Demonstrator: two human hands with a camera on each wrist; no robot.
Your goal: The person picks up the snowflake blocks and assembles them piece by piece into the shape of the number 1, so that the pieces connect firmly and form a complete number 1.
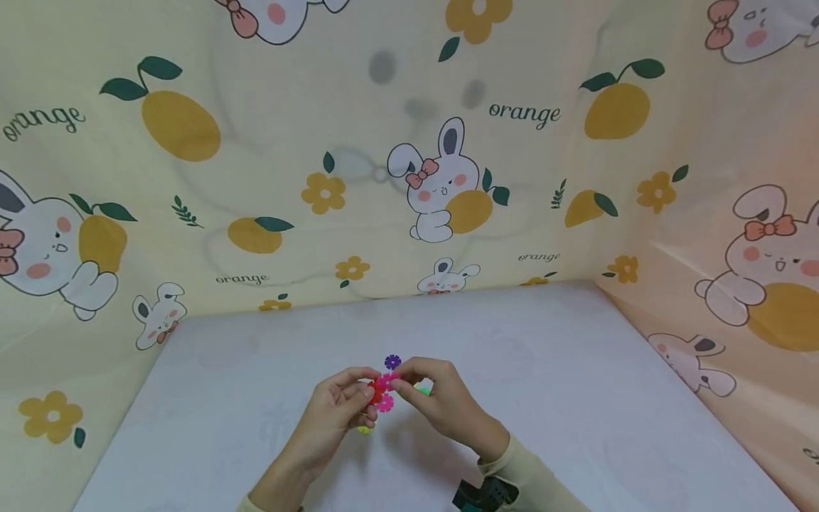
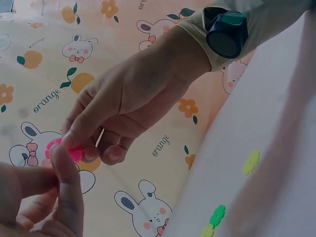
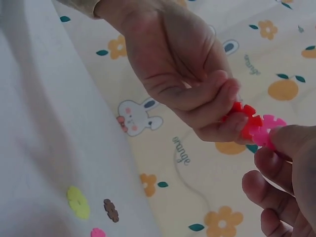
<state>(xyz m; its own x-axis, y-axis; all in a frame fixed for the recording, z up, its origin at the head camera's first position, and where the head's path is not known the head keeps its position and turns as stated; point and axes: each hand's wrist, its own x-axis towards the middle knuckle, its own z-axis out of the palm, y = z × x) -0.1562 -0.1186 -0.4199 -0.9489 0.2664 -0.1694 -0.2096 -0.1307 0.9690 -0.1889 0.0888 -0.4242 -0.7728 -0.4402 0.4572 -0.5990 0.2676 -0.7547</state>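
Note:
Both hands meet above the table, near the middle of the head view. My left hand [image 1: 333, 409] pinches a red snowflake-shaped plastic disc [image 3: 251, 121] between thumb and fingers. With thumb and forefinger, my right hand [image 1: 451, 402] grips a pink notched disc [image 3: 262, 131], whose edge meets the red one. Fingers cover parts of both discs, so I cannot tell how deeply their slots interlock. In the left wrist view the pink disc [image 2: 74, 153] shows between the two hands' fingertips, and the red one is mostly hidden.
On the white table [image 1: 211, 412] lie several more discs: a purple one [image 1: 392, 362] beyond the hands, another pink one [image 1: 385, 403], a green one [image 2: 217, 216], yellow ones [image 2: 251, 162] and a brown one [image 3: 111, 211]. A printed cloth [image 1: 358, 135] hangs around the table.

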